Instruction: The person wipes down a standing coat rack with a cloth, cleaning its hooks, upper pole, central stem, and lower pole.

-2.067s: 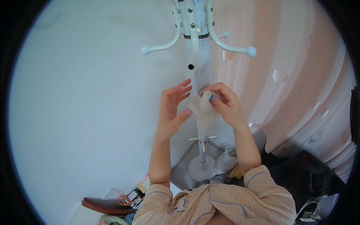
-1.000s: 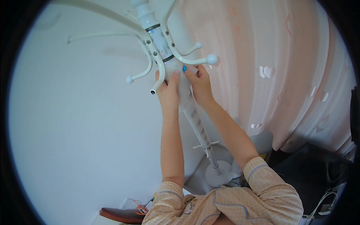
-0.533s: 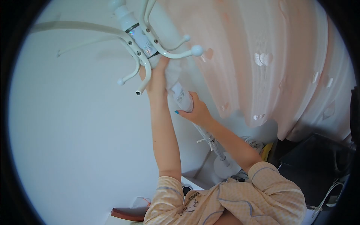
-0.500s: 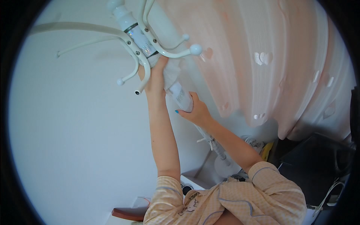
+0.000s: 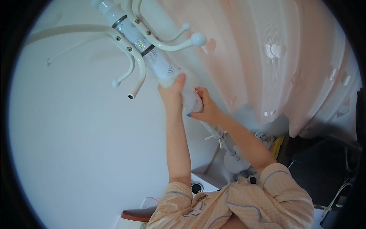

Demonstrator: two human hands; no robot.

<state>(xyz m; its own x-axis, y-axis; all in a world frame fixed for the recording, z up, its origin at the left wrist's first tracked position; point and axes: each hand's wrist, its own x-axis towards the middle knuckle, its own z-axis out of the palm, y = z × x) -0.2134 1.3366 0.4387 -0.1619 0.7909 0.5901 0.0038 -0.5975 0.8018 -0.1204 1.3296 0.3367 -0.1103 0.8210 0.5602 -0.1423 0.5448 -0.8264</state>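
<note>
A white coat rack (image 5: 133, 32) leans diagonally across the view, its curved hooks with round knobs at the upper left. Its pole has a shiny patterned section (image 5: 162, 65) with dark bands. Translucent white wrapping (image 5: 189, 91) is bunched round the pole below that section. My left hand (image 5: 172, 91) is closed round the wrapping at its upper end, thumb on top. Lower down, my right hand (image 5: 207, 107) curls round the wrapped pole from the right. Beneath it, the thinner pole (image 5: 213, 131) runs down with white ties (image 5: 219, 140) on it.
A sheer pink curtain (image 5: 248, 57) with heart shapes hangs at the right. Along the left is a pale wall (image 5: 84, 133). Dark furniture (image 5: 320, 164) and a white cable (image 5: 339, 194) are at the lower right. A brown wooden edge (image 5: 135, 216) shows at the bottom.
My left hand has slid down the pole with the wrapping, away from the hooks, baring more of the patterned section. My right hand has shifted slightly right and stays closed.
</note>
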